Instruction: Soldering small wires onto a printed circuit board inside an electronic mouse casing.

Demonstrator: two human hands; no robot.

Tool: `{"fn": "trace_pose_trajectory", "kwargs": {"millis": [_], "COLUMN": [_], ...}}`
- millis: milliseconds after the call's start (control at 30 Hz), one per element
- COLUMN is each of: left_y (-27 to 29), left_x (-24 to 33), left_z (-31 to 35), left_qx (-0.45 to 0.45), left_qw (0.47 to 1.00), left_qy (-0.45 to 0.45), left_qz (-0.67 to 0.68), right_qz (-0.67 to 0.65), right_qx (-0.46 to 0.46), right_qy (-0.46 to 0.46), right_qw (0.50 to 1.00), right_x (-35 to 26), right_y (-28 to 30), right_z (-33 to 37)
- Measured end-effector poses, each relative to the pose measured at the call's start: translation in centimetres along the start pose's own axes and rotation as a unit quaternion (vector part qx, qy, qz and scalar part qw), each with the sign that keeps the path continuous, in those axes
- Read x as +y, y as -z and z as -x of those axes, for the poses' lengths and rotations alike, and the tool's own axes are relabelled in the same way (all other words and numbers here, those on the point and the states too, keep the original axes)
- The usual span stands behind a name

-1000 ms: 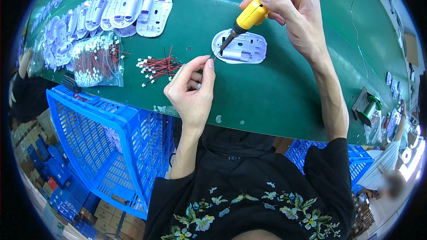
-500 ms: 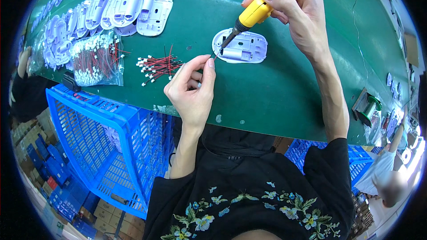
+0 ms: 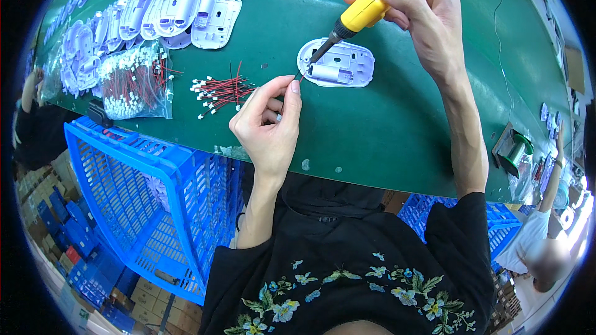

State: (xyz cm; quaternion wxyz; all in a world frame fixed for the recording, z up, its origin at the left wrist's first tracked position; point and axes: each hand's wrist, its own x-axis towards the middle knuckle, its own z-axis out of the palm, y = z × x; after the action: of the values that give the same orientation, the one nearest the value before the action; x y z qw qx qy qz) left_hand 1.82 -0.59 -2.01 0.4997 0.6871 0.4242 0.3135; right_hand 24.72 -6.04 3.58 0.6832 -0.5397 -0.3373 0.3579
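My right hand point(image 3: 428, 18) grips a yellow soldering iron point(image 3: 369, 7), its dark tip slanting down to the left end of a pale lilac plastic housing point(image 3: 354, 60). The housing lies flat on the green table. Beside that end, my left hand point(image 3: 268, 121) pinches a thin red wire point(image 3: 302, 78) between thumb and forefinger; the wire reaches toward the housing near the iron's tip. Whether tip and wire touch is too small to tell. Left of this hand lies a loose pile of red and black wires with white connectors point(image 3: 220, 92).
A clear bag of connector wires point(image 3: 136, 84) and rows of similar housings point(image 3: 177, 6) occupy the table's left. A solder spool point(image 3: 516, 154) stands at the right edge. Below the table is a blue crate point(image 3: 177, 177). Another person point(image 3: 528, 245) is at the far right.
My right hand and the iron have shifted slightly to the right, with the tip still at the housing's left end. My left hand has barely moved. The other person's arm at right has risen.
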Motion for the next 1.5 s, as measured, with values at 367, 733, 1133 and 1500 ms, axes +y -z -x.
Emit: {"fn": "trace_pose_trajectory", "kwargs": {"millis": [367,733,1133,1500], "left_y": [0.0,-0.1,-0.3,-0.2], "left_x": [0.0,0.2,0.8,1.2], "left_z": [-0.1,-0.1,-0.4,0.2], "left_qx": [-0.002,-0.021,-0.051,0.079], "left_qw": [1.0,0.998,0.989,0.952], "left_qy": [-0.002,-0.032,-0.075,-0.255], "left_qz": [-0.002,-0.053,-0.118,-0.15], "right_qz": [0.022,0.005,0.002,0.071], "right_qx": [0.02,0.038,0.037,0.102], "right_qy": [-0.017,0.004,0.034,0.009], "right_qw": [0.999,0.999,0.999,0.992], "right_x": [-0.4,-3.5,-4.4,-5.7], "right_y": [0.0,0.3,0.8,1.8], "right_z": [0.0,0.2,0.3,1.0]}}
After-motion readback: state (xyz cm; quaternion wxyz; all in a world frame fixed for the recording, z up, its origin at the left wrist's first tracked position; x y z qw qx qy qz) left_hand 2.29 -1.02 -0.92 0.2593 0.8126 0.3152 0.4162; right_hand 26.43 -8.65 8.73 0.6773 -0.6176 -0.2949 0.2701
